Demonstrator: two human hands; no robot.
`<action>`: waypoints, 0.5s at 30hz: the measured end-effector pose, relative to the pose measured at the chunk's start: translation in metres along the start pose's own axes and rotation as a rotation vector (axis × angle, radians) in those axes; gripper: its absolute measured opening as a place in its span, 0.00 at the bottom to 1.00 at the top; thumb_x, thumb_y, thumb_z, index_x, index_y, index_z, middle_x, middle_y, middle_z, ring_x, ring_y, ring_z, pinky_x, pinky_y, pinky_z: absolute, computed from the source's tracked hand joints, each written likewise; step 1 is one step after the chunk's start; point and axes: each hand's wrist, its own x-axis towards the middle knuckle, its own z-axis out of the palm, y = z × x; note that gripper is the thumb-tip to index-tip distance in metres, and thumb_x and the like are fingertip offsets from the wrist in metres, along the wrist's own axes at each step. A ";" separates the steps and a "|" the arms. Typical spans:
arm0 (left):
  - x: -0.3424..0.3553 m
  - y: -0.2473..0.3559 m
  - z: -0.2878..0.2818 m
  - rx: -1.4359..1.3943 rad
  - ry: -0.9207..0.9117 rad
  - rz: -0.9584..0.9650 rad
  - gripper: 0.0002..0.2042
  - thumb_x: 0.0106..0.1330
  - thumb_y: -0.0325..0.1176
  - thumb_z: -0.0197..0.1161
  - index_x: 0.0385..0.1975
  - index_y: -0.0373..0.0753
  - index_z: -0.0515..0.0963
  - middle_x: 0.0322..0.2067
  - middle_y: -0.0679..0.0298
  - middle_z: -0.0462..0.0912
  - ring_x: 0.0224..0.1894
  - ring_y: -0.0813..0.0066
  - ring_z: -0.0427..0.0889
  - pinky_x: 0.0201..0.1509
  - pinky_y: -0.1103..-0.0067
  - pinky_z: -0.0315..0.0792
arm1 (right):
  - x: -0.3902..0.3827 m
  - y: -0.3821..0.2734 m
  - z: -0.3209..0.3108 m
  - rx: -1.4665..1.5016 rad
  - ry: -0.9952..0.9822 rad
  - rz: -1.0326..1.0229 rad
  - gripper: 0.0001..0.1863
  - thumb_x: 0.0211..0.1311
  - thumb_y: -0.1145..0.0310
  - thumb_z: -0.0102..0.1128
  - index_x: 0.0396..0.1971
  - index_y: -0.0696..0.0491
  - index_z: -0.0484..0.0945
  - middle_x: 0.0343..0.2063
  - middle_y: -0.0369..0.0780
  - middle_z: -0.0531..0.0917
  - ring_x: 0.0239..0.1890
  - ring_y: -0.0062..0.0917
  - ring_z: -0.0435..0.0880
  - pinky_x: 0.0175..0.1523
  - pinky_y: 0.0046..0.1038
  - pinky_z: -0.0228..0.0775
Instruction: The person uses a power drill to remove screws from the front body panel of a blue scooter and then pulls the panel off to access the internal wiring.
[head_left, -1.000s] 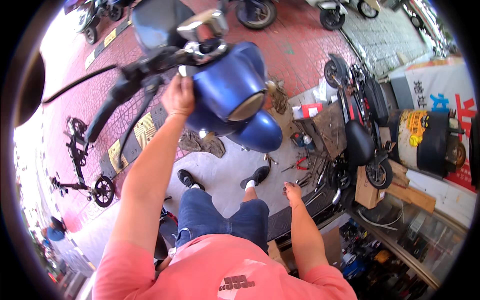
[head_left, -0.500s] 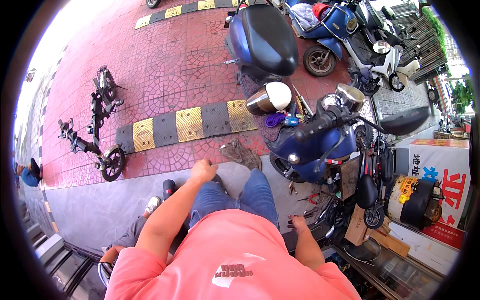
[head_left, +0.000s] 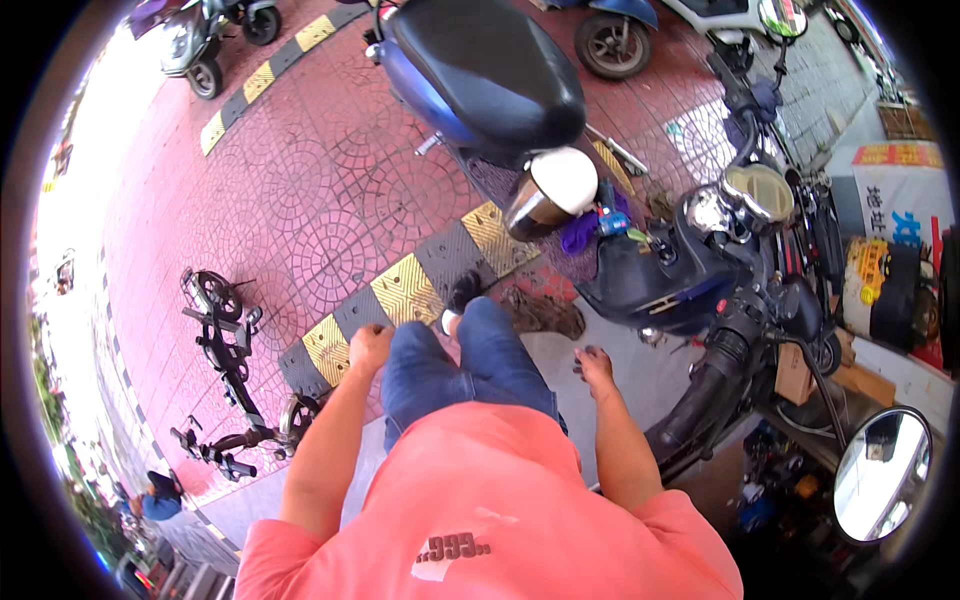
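Note:
My left hand hangs beside my left knee, its fingers curled into a loose fist with nothing visible in them. My right hand is out to the right of my right knee. Its darkened fingers are half bent and apart, and it holds nothing. The blue scooter stands in front of it and to the right, apart from the hand. On the scooter's footboard are a white-and-brown helmet, a purple cloth and a small blue item. A crumpled brown rag lies on the ground beyond my knees.
A yellow-and-black speed bump crosses the red paving. To the left stands a small black folding bike frame. At the right, a black handlebar grip and a round mirror jut close to my arm. More scooters stand farther off.
The view has turned and moved on, bringing the scooter closer on the right. My right hand has come forward from beside the ground tools, and my left hand has curled in more.

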 end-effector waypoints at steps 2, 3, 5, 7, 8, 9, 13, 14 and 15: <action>0.030 0.045 -0.024 0.046 -0.044 0.082 0.22 0.66 0.50 0.64 0.48 0.38 0.87 0.45 0.47 0.89 0.52 0.49 0.87 0.59 0.62 0.77 | -0.020 -0.031 0.035 0.035 -0.011 -0.024 0.27 0.68 0.56 0.67 0.61 0.56 0.75 0.40 0.40 0.88 0.37 0.25 0.88 0.37 0.30 0.73; 0.042 0.075 -0.037 0.051 -0.044 0.144 0.22 0.66 0.50 0.63 0.47 0.38 0.87 0.44 0.47 0.89 0.51 0.50 0.87 0.58 0.63 0.77 | -0.031 -0.054 0.048 0.090 -0.017 -0.042 0.28 0.69 0.56 0.67 0.62 0.57 0.75 0.41 0.40 0.88 0.37 0.25 0.88 0.37 0.29 0.73; 0.061 0.140 -0.059 0.089 -0.060 0.285 0.21 0.67 0.48 0.62 0.47 0.37 0.87 0.42 0.48 0.89 0.50 0.50 0.88 0.57 0.63 0.78 | -0.061 -0.089 0.068 0.205 -0.029 -0.069 0.30 0.69 0.56 0.67 0.63 0.58 0.74 0.42 0.41 0.88 0.38 0.26 0.88 0.39 0.29 0.73; 0.080 0.218 -0.072 0.073 -0.129 0.438 0.20 0.67 0.46 0.62 0.46 0.36 0.86 0.41 0.47 0.89 0.49 0.50 0.88 0.56 0.63 0.78 | -0.073 -0.116 0.081 0.265 0.018 -0.076 0.30 0.69 0.55 0.67 0.63 0.58 0.74 0.43 0.41 0.88 0.38 0.26 0.89 0.40 0.29 0.73; 0.089 0.256 -0.074 0.070 -0.171 0.513 0.19 0.67 0.46 0.62 0.45 0.35 0.86 0.41 0.47 0.89 0.48 0.50 0.88 0.55 0.64 0.78 | -0.075 -0.123 0.087 0.299 0.045 -0.073 0.30 0.69 0.55 0.67 0.64 0.58 0.74 0.43 0.42 0.89 0.39 0.26 0.89 0.41 0.29 0.74; 0.097 0.296 -0.072 0.092 -0.206 0.573 0.19 0.67 0.46 0.62 0.44 0.34 0.86 0.40 0.47 0.89 0.47 0.50 0.88 0.54 0.64 0.78 | -0.072 -0.126 0.094 0.353 0.087 -0.066 0.30 0.69 0.55 0.67 0.63 0.59 0.74 0.42 0.41 0.89 0.39 0.26 0.89 0.41 0.29 0.73; 0.129 0.432 -0.027 0.112 -0.377 0.817 0.19 0.68 0.46 0.62 0.41 0.32 0.84 0.37 0.46 0.88 0.43 0.49 0.88 0.51 0.62 0.78 | -0.064 -0.155 0.117 0.601 0.237 -0.004 0.29 0.70 0.55 0.67 0.62 0.58 0.74 0.42 0.41 0.89 0.39 0.25 0.89 0.40 0.28 0.73; 0.134 0.463 -0.013 0.100 -0.419 0.915 0.19 0.68 0.46 0.62 0.41 0.33 0.84 0.37 0.47 0.88 0.42 0.48 0.88 0.51 0.61 0.78 | -0.059 -0.160 0.124 0.630 0.273 0.013 0.28 0.70 0.55 0.66 0.62 0.58 0.75 0.43 0.41 0.89 0.39 0.26 0.89 0.40 0.27 0.74; 0.144 0.491 0.007 0.169 -0.454 0.997 0.18 0.68 0.46 0.62 0.41 0.34 0.84 0.37 0.47 0.88 0.43 0.47 0.88 0.51 0.61 0.78 | -0.049 -0.165 0.130 0.655 0.313 0.024 0.28 0.70 0.55 0.66 0.62 0.58 0.75 0.43 0.41 0.89 0.39 0.26 0.89 0.40 0.27 0.74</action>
